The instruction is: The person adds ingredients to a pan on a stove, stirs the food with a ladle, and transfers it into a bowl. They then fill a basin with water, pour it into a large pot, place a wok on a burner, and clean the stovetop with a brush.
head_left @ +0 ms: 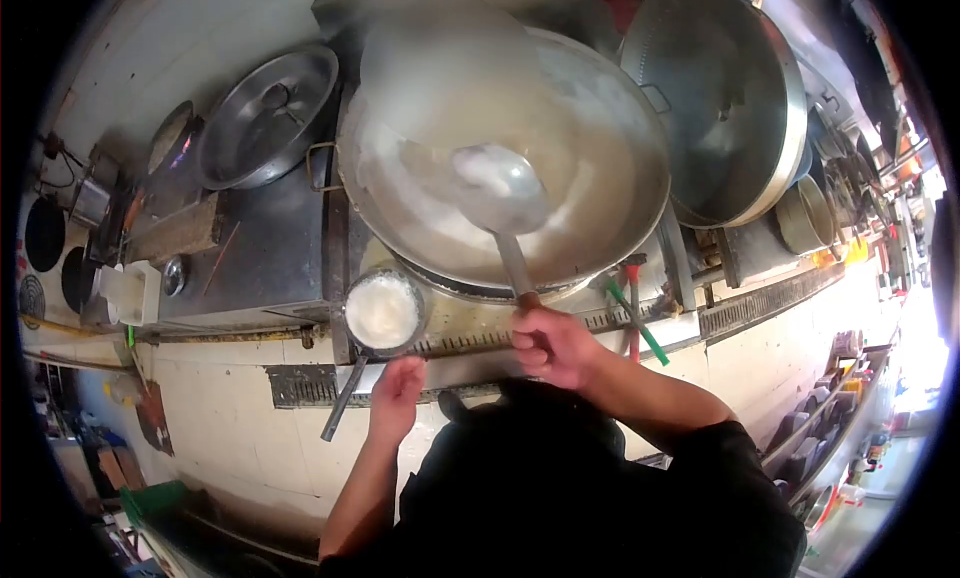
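Note:
My right hand [552, 348] is closed round the handle end of a large metal ladle [515, 203]. The ladle's bowl is over a wide wok [640, 203] of cloudy, pale liquid, and white stuff shows in the bowl. Steam blurs the wok's far left side. My left hand [398, 390], fingers curled and apparently holding nothing, is just in front of the wok. Beside it is a small long-handled pot [352, 398] filled with white, frothy contents [382, 313]. The left hand is near this pot's handle but apart from it.
Left of the wok, a wide metal basin [225, 158] tilts on the steel counter [285, 248]. A large round lid or pan [715, 98] leans at the right. A green-handled tool [640, 328] and a red-handled tool [632, 298] lie near the stove's front edge.

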Available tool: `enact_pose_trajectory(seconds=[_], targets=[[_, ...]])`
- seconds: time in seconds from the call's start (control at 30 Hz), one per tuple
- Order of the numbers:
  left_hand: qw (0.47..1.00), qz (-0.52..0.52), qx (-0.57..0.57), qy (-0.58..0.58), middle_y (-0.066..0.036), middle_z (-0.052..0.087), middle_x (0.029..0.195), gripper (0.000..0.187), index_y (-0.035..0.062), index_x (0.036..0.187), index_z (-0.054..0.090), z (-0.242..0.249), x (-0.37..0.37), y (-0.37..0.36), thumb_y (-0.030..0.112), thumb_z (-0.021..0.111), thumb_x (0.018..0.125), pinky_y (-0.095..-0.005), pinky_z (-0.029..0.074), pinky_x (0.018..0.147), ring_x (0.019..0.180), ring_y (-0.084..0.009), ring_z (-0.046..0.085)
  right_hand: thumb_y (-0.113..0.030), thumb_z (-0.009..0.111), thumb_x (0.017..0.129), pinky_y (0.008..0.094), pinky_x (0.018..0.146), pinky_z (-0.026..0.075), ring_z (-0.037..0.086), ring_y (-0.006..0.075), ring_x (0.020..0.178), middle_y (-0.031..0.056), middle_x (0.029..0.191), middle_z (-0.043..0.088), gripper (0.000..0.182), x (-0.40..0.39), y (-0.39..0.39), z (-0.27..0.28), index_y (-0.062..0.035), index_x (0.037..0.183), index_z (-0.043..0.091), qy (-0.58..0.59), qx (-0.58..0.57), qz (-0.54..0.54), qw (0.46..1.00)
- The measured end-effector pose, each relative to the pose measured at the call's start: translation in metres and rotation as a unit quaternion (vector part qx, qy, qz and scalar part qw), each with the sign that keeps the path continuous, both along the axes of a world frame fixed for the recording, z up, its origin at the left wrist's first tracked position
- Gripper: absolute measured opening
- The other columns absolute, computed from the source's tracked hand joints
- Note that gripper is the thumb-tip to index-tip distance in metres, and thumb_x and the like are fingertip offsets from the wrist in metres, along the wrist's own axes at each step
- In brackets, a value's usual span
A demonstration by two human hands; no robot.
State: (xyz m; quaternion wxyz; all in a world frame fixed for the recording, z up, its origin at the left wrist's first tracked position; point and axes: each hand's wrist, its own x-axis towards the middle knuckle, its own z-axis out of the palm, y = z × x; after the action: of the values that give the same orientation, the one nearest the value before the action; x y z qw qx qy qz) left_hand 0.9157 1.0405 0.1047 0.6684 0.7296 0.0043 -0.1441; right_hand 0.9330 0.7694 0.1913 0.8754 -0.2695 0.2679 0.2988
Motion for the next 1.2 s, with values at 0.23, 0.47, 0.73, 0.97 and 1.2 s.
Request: enact_pose_trajectory(seconds=[0.23, 0.47, 0.73, 0.97, 1.2], targets=[[0.957, -0.021, 0.287, 0.039, -0.015, 0.062, 0.086, 0.024, 0.0022, 0.091, 0.059, -0.137, -0.066, 0.081, 0.025, 0.057, 0.083, -0.0338, 0.047, 0.075, 0.083, -0.0269, 0.060, -0.013, 0.051, 0.078, 0.0207, 0.040, 0.027, 0.037, 0.0085, 0.049, -0.0015, 0.063, 0.042, 0.012, 0.005, -0.002, -0.036, -0.0125, 0.072, 0.041, 0.079, 0.083, -0.058, 0.992], [0.950, 0.000, 0.291, 0.116, -0.017, 0.062, 0.087, 0.029, 0.0019, 0.081, 0.061, -0.236, -0.127, 0.130, 0.030, 0.055, 0.081, -0.0386, 0.047, 0.076, 0.084, -0.0317, 0.059, -0.014, 0.051, 0.078, 0.0204, 0.039, 0.029, 0.038, 0.0081, 0.047, -0.0029, 0.059, 0.039, 0.016, 0.018, -0.012, -0.047, -0.0118, 0.065, 0.042, 0.116, 0.077, -0.146, 0.979], [0.852, -0.204, 0.478, 0.064, -0.017, 0.061, 0.089, 0.027, 0.0040, 0.081, 0.062, -0.232, -0.139, 0.144, 0.030, 0.054, 0.079, -0.0402, 0.047, 0.076, 0.086, -0.0320, 0.058, -0.014, 0.052, 0.078, 0.0207, 0.038, 0.030, 0.041, 0.0084, 0.046, -0.0015, 0.059, 0.043, 0.014, 0.042, -0.059, -0.063, -0.0102, 0.066, 0.044, 0.088, 0.001, -0.188, 0.978], [0.870, -0.161, 0.460, 0.077, -0.016, 0.061, 0.089, 0.024, 0.0051, 0.082, 0.062, -0.228, -0.137, 0.144, 0.027, 0.054, 0.079, -0.0396, 0.047, 0.076, 0.084, -0.0318, 0.058, -0.011, 0.049, 0.076, 0.0225, 0.035, 0.027, 0.037, 0.0112, 0.042, 0.0006, 0.052, 0.039, 0.017, 0.084, -0.127, -0.086, -0.0103, 0.061, 0.041, 0.101, -0.063, -0.202, 0.972], [0.857, -0.132, 0.468, 0.169, -0.015, 0.061, 0.090, 0.020, 0.0063, 0.082, 0.062, -0.219, -0.132, 0.134, 0.025, 0.057, 0.078, -0.0376, 0.048, 0.075, 0.085, -0.0308, 0.059, -0.012, 0.049, 0.077, 0.0232, 0.036, 0.026, 0.038, 0.0107, 0.042, 0.0004, 0.053, 0.040, 0.017, 0.138, -0.187, -0.105, -0.0115, 0.062, 0.041, 0.082, -0.161, -0.204, 0.962]])
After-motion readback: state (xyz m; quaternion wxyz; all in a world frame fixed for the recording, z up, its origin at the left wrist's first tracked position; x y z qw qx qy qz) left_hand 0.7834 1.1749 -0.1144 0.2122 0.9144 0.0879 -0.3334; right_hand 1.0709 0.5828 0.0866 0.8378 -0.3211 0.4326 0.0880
